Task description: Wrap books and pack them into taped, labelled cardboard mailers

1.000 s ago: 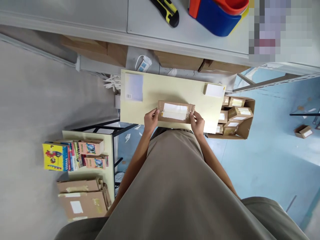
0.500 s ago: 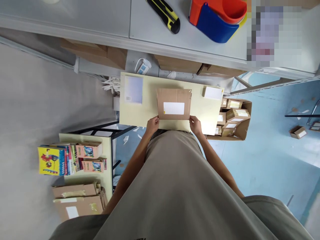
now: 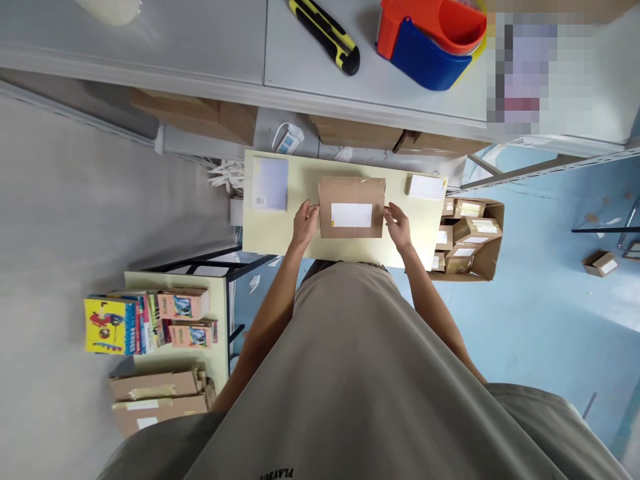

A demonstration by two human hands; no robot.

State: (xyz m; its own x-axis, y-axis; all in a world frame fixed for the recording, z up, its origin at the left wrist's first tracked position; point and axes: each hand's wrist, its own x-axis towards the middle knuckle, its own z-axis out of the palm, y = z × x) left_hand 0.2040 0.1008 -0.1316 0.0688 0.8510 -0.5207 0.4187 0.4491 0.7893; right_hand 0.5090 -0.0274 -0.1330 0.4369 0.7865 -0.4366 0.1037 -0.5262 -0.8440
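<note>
A flat brown cardboard box (image 3: 351, 191) lies on the pale yellow table in front of me. It bears a white label (image 3: 351, 215). My left hand (image 3: 305, 224) is beside the box's left edge, its fingers loosely bent and apart. On the opposite side, my right hand (image 3: 398, 225) has its thumb and fingers apart, close to the right edge. Whether the fingertips touch the cardboard is hard to see. Neither hand grips it.
On the pale table (image 3: 295, 245) are a whitish sheet or booklet (image 3: 270, 183) and a stack of white labels (image 3: 425, 187). A carton of small boxes (image 3: 493, 250) stands right. A cutter (image 3: 327, 37) and tape dispenser (image 3: 433, 57) lie on the grey shelf. Books (image 3: 110, 325) sit left.
Both hands have let go of the box's near corners and moved forward along its left and right sides. The box stays in nearly the same place.
</note>
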